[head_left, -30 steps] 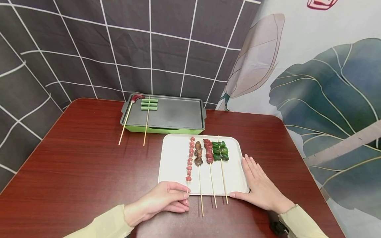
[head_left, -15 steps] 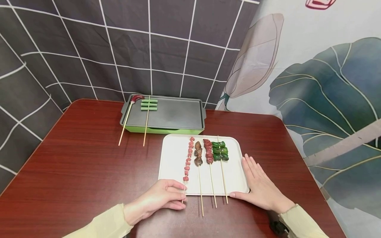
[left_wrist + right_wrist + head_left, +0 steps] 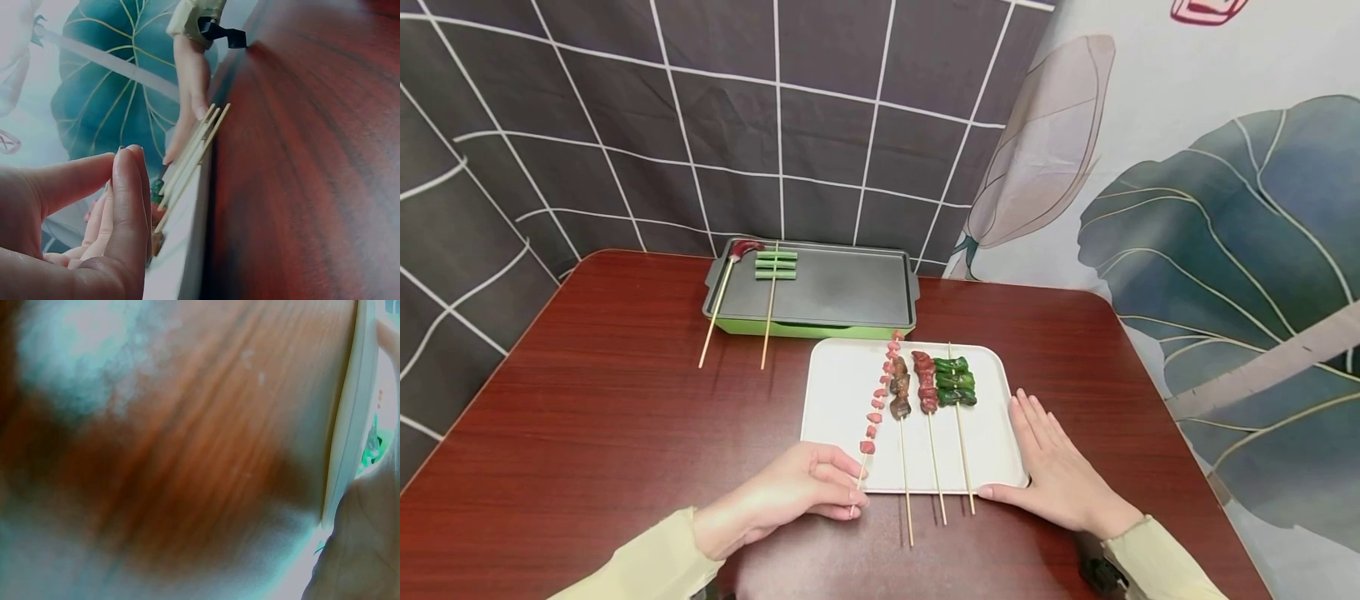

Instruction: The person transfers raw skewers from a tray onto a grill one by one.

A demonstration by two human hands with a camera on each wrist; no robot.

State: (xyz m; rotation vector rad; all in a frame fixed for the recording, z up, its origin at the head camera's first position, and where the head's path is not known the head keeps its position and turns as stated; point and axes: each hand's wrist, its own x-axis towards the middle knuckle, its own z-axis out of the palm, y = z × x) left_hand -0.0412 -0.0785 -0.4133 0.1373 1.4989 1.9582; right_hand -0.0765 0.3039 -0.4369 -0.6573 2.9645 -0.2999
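A white tray [image 3: 842,392] lies on the red-brown table. My left hand [image 3: 805,492] pinches the stick end of a skewer of small red meat bits [image 3: 880,392], which tilts up and to the right over the tray. Three more skewers rest on the tray: a brown one [image 3: 900,387], a red one [image 3: 927,382] and a green pepper one [image 3: 955,381]. My right hand [image 3: 1052,471] lies flat with straight fingers against the tray's right front corner. In the left wrist view my fingers [image 3: 128,206] sit by the skewer sticks [image 3: 194,153].
A grey griddle pan with a green base [image 3: 827,292] stands behind the tray. On its left end lie a red skewer [image 3: 741,248] and a green bean skewer [image 3: 775,262], their sticks reaching over the table. Tiled wall behind, leaf-print curtain right.
The red meat skewer has been lifted from lying straight on the tray and now slants, its tip swung up toward the pan. My left hand shifted slightly left. The right hand stayed put.
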